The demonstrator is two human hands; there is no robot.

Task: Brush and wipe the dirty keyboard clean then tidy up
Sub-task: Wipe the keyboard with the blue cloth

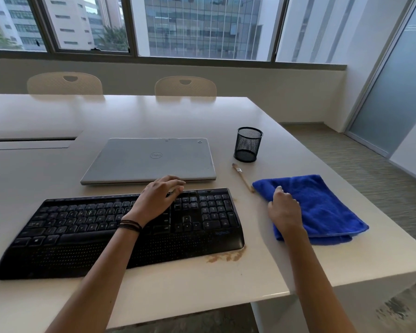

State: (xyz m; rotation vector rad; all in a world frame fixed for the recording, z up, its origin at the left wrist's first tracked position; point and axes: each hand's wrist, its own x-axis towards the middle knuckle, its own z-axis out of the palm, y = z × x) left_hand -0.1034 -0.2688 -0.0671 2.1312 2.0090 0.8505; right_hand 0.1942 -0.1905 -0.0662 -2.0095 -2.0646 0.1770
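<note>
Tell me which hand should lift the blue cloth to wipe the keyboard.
Right. The right hand lies on the blue cloth, fingers curled into its edge; the left hand rests on the keyboard, steadying it.

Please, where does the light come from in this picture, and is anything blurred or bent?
Head view: daylight enters through the windows; the glossy table faintly mirrors the chairs; the wide lens bends edges; the right hand on the cloth looks slightly blurred.
</note>
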